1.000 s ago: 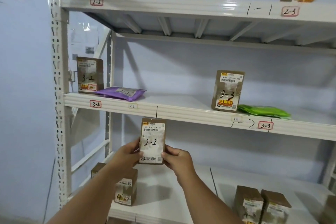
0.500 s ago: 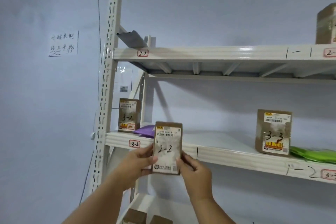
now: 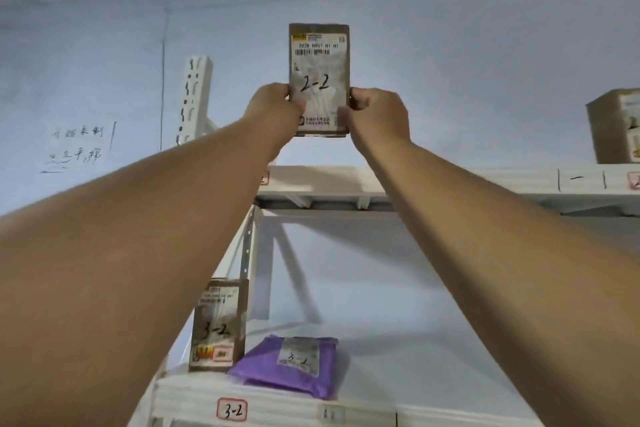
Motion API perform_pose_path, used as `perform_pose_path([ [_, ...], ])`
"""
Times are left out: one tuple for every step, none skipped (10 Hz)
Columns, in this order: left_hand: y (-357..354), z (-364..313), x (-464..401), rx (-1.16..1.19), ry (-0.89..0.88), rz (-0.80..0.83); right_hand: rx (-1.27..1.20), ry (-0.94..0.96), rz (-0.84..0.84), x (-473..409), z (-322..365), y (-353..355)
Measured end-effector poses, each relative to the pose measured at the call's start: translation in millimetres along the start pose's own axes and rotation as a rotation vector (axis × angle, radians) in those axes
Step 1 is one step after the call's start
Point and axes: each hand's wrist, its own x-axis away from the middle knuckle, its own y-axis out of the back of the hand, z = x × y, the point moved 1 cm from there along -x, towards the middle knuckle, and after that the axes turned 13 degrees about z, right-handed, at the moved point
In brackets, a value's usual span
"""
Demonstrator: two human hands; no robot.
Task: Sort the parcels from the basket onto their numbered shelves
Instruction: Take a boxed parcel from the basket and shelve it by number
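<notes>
A brown cardboard parcel (image 3: 318, 76) with a white label marked 2-2 is held upright, high above the top shelf (image 3: 322, 180). My left hand (image 3: 273, 111) grips its lower left edge and my right hand (image 3: 375, 111) grips its lower right edge. Both arms reach up from below. The top shelf's red tag is mostly hidden behind my left forearm. The basket is out of view.
On the shelf tagged 3-2 (image 3: 232, 409) stand a brown box marked 3-2 (image 3: 218, 326) and a purple bag marked 3-2 (image 3: 291, 364). Another brown box (image 3: 614, 128) stands on the top shelf at the far right. A white perforated upright (image 3: 194, 100) rises at the left.
Both hands have lifted the 2-2 parcel from below the 3-2 shelf up past it to above the top shelf. The view has tilted upward.
</notes>
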Motion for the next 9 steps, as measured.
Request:
perform_pose_path([
  [-8, 10, -21, -0.185, 0.116, -0.026, 0.069, -0.094, 0.1, -27, -12, -9],
  [-20, 31, -33, -0.281, 0.185, -0.019, 0.119, -0.189, 0.164, -41, -31, -22],
  [-39, 48, -43, -0.346, 0.211, 0.005, 0.152, -0.261, 0.161, -46, -50, -29],
  [-49, 58, -47, -0.432, 0.213, 0.004, 0.197, -0.278, 0.203, -47, -64, -33],
  [-55, 57, -46, -0.533, 0.238, 0.027, 0.197, -0.309, 0.218, -53, -68, -35],
  [-58, 56, -53, -0.731, 0.272, 0.111, 0.268, -0.343, 0.244, -56, -62, -38],
  [-57, 55, -41, -0.648, 0.245, 0.058, 0.224, -0.374, 0.207, -45, -59, -35],
  [-47, 60, -20, -0.571, 0.148, 0.003, 0.19, -0.229, 0.052, -18, -48, -38],
  [-25, 50, 6, -0.48, 0.077, -0.03, 0.188, 0.157, -0.121, 0, -32, -57],
])
